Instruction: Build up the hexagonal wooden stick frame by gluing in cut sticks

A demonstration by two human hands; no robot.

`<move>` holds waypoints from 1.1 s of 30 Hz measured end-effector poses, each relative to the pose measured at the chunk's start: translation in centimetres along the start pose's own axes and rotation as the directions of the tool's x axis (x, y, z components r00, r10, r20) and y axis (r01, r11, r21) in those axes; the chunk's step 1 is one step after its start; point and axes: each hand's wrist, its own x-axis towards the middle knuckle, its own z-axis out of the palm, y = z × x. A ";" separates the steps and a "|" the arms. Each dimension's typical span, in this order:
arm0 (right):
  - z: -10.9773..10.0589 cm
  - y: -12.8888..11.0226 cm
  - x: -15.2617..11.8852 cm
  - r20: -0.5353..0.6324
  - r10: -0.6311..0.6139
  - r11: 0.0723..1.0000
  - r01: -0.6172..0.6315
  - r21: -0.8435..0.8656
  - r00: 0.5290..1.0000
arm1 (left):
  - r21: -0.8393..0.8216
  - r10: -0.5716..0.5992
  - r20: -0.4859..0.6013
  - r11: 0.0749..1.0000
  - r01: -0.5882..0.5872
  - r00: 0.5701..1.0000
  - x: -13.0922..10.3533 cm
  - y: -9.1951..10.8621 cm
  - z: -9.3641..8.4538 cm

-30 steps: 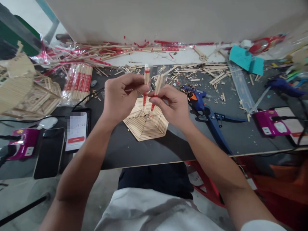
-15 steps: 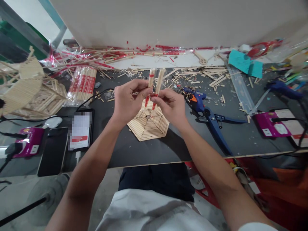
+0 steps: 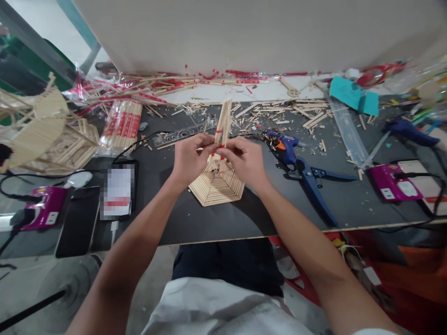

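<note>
Fingers and thumbs meet in a pinch on both sides, the left hand and the right hand each grasping part of the red-banded sticks. From the left end of the table, a model built of sticks sits near a plastic-wrapped bundle; next come the hands, close together at the middle. Between them the grasped sticks rise at a slight tilt, in two groups set side by side. Below lies a many-sided panel, flat on the table, with a small gap at its centre; whether the sticks' lower ends touch it cannot be told. To the right rest a blue glue gun and a blue-handled cutter, neither in hand. The step seems to be lining the two groups up; the next move probably calls for an even pinch, with the ends level.
</note>
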 end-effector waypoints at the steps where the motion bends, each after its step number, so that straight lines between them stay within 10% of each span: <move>1: 0.0 0.0 0.0 -0.004 0.000 1.000 0.000 -0.004 1.000 | 0.006 -0.011 -0.002 1.000 0.011 1.000 0.0 -0.1 0.1; 21: 0.7 0.3 -0.6 -0.055 0.189 0.943 -0.165 0.289 0.980 | 0.101 -0.061 -0.066 0.993 0.068 0.996 -1.8 0.6 1.2; 30: -0.5 0.0 -0.4 0.099 0.152 0.937 -0.175 0.303 0.983 | 0.158 0.031 0.183 0.986 -0.060 0.983 -0.8 1.5 -0.9; 33: -0.9 0.0 -0.4 0.242 0.185 0.892 -0.266 0.366 0.953 | 0.162 0.021 0.035 0.986 -0.026 0.999 0.5 1.2 -2.6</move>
